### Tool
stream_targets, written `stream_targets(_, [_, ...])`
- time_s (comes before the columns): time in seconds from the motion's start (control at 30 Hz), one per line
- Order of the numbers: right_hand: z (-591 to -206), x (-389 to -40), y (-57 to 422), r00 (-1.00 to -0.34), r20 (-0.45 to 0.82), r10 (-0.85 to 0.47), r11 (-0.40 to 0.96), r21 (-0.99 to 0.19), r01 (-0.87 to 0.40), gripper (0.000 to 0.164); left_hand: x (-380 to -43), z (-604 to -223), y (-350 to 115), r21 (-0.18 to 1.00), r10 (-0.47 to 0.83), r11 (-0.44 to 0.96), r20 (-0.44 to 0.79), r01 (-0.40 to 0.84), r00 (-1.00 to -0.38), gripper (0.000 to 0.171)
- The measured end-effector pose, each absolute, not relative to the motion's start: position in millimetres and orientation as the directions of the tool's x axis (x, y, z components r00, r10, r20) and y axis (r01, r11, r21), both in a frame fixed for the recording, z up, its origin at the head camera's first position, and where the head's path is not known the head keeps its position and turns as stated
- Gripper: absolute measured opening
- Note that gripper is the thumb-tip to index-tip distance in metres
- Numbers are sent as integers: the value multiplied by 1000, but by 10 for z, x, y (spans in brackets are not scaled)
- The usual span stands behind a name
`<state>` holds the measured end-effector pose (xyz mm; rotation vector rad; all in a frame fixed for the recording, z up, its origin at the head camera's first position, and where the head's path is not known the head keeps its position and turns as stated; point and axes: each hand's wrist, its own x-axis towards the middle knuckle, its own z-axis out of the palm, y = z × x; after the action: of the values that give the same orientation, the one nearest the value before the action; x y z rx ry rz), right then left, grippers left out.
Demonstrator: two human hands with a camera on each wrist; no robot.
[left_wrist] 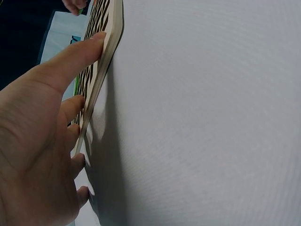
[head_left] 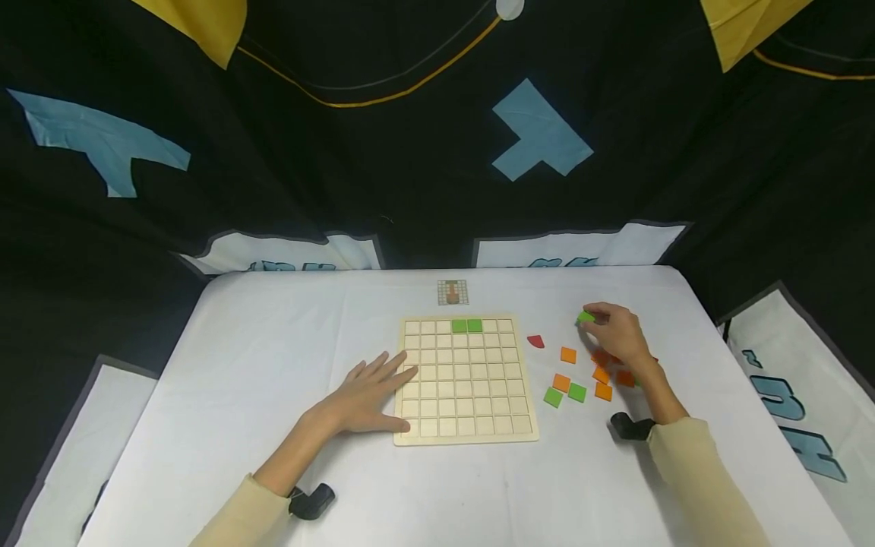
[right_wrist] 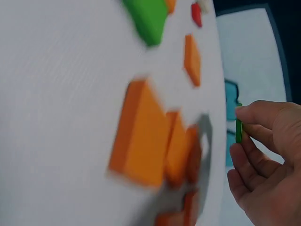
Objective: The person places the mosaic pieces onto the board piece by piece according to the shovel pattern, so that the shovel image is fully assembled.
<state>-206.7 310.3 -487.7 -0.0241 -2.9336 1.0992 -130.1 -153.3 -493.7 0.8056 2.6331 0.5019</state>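
A wooden grid board (head_left: 465, 441) lies on the white table, with two green square tiles (head_left: 467, 326) side by side in its top row. My left hand (head_left: 365, 396) rests spread on the board's left edge; in the left wrist view its thumb (left_wrist: 82, 55) touches the rim. My right hand (head_left: 618, 334) is raised over the loose tiles to the right and pinches a green square tile (head_left: 585, 317) between thumb and fingers. The right wrist view shows that green tile (right_wrist: 239, 125) edge-on. Below it lie several orange tiles (right_wrist: 141, 136), blurred and partly hidden by the hand in the head view.
Two loose green tiles (head_left: 576, 392) and several orange tiles (head_left: 568, 355) lie right of the board. A red rounded piece (head_left: 536, 342) is near its upper right corner. Behind the board lies a small picture card (head_left: 453, 292) with a grid. A black patterned curtain (head_left: 383, 167) hangs behind the table.
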Motion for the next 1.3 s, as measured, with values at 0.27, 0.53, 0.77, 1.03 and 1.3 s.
stream_targets(0.27, [-4728,-2124,2683,-997,70,-15,719,-692,-59,37,-1299,-4921,-1533,430,582,778,-217,458,-784,93])
stream_targets(0.53, [-4704,-2255,2303,-991,68,-112,680,-722,-127,36,-1295,-4915,-1535,425,579,780,-212,459,-787,93])
stream_targets(0.77, [-4682,-2279,2001,-976,76,-203,649,-736,-192,34,-1295,-4919,-1543,418,588,775,-204,473,-783,93])
stream_targets(1.03, [-4738,-2341,1747,-951,78,-300,631,-731,-259,34,-1296,-4938,-1542,429,593,770,-206,472,-779,93])
stream_targets(1.3, [-4788,-2389,1527,-925,65,-375,612,-732,-300,33,-1293,-4926,-1539,427,593,771,-210,473,-778,92])
